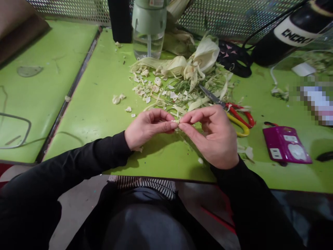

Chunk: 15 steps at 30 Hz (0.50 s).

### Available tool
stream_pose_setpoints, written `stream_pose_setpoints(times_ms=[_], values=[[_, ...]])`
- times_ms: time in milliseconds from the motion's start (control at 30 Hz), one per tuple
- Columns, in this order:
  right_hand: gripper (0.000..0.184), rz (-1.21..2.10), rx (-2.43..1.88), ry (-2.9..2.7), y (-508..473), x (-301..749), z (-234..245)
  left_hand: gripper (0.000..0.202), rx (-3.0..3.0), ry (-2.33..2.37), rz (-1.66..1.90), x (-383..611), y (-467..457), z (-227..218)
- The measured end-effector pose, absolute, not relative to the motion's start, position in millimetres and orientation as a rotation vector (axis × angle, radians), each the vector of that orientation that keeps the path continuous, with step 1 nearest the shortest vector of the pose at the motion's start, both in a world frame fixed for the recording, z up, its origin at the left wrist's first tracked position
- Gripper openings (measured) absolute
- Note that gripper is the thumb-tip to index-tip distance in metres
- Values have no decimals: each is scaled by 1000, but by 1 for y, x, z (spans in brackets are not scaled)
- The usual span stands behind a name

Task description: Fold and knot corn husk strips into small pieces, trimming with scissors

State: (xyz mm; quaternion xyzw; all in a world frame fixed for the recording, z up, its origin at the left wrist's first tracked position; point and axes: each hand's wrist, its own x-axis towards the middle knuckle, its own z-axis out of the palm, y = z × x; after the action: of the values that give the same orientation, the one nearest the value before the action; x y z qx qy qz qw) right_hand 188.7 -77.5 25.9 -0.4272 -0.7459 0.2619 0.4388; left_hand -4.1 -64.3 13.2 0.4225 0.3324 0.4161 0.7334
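Observation:
My left hand [146, 128] and my right hand [212, 133] meet over the green table [96, 107], fingertips pinched together on a small pale piece of husk [176, 122]. Both hands are closed on it. Just beyond them lies a heap of pale husk strips and cut scraps [179, 81]. Scissors with red and yellow handles [235, 114] lie to the right of my right hand, their blades reaching into the heap.
A clear bottle with a green lid [148, 29] stands at the back. A magenta power adapter [284, 144] lies at the right. A black bottle [291, 34] and a dark patterned cloth [234, 57] sit far right. A second green table [33, 90] adjoins on the left.

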Motion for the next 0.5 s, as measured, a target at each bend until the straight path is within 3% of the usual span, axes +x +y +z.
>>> stream_pose_setpoints(times_ms=[500], values=[[14,551,-1217,-1763,-79,186,34,32,843,670,864,-5,-65,17]])
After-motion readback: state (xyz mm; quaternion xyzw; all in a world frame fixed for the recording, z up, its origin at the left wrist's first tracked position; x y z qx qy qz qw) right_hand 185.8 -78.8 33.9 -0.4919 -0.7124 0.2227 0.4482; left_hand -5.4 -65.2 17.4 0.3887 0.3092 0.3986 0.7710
